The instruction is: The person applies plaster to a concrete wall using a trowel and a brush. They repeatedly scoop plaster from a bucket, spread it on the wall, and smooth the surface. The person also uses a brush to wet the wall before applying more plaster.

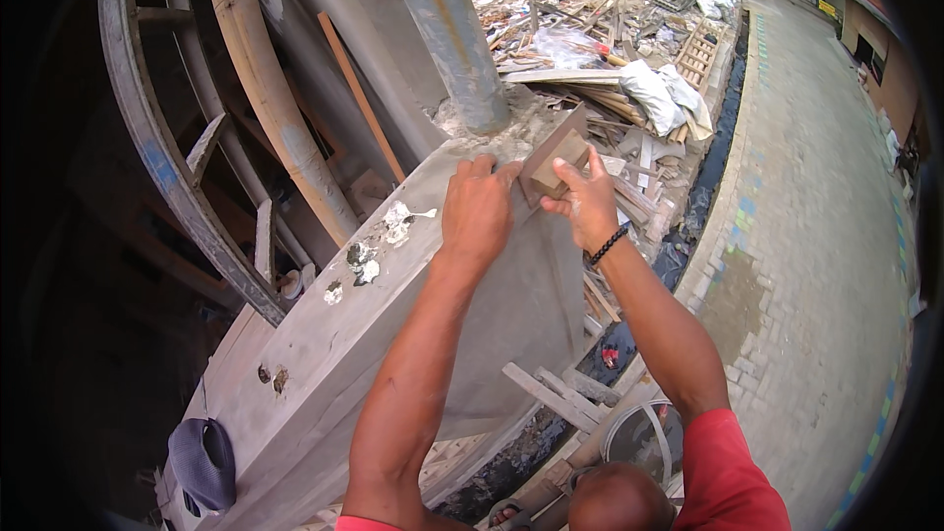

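Beside the foot of a metal post, my right hand [588, 202] grips the block handle of a plastering float [547, 146]. The float's flat brown board is tilted, its edge at the end of a grey plastered wall [393, 280]. A dark bead bracelet [607, 245] circles my right wrist. My left hand [479, 208] lies on the wall's top with its fingers curled, the index finger reaching toward the board's near edge. Whatever those fingers may hold is hidden. White and dark splotches [364, 261] mark the wall top to the left.
The rusty post [447, 34] rises just beyond my hands. A ladder [162, 152] and a bamboo pole [270, 88] lean at left. A dark cap [202, 462] lies on the wall's near end. Rubble [590, 29], a drain [700, 206], a bucket [634, 447] and a paved lane [826, 197] lie beyond and right.
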Tool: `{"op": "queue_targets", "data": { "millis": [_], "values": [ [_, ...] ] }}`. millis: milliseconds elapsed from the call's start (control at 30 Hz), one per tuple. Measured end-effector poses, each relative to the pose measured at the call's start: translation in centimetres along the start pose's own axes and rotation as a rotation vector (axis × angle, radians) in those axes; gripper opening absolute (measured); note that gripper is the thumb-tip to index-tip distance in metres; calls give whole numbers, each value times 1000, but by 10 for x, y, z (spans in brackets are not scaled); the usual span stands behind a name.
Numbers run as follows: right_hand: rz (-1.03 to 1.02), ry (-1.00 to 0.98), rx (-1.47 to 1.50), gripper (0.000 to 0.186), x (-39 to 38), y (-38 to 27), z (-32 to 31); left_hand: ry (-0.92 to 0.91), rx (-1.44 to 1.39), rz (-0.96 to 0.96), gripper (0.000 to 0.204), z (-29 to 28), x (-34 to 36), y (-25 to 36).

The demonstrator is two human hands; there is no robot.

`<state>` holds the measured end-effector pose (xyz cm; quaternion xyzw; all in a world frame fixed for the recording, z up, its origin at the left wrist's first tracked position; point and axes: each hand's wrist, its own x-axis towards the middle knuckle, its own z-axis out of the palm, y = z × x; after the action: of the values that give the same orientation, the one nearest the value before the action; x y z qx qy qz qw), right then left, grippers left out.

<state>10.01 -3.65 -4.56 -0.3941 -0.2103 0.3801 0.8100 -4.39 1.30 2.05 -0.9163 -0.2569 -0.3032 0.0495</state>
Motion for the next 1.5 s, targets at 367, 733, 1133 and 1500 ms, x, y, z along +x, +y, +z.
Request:
{"op": "queue_targets", "data": {
  "millis": [367, 733, 1133, 1500],
  "values": [
    [44, -38, 18, 90, -7, -7, -1, -71, 20, -21, 42, -9, -3, 8],
    [123, -110, -88, 74, -3, -6, -12, -81, 19, -22, 43, -10, -3, 6],
    [84, -71, -145, 73, -4, -5, -15, -119, 30, -33, 42, -11, -3, 6],
    [137, -26, -131, 71, 3, -2, -27, -62, 206, -176, 72, 13, 10, 33]
  ]
}}
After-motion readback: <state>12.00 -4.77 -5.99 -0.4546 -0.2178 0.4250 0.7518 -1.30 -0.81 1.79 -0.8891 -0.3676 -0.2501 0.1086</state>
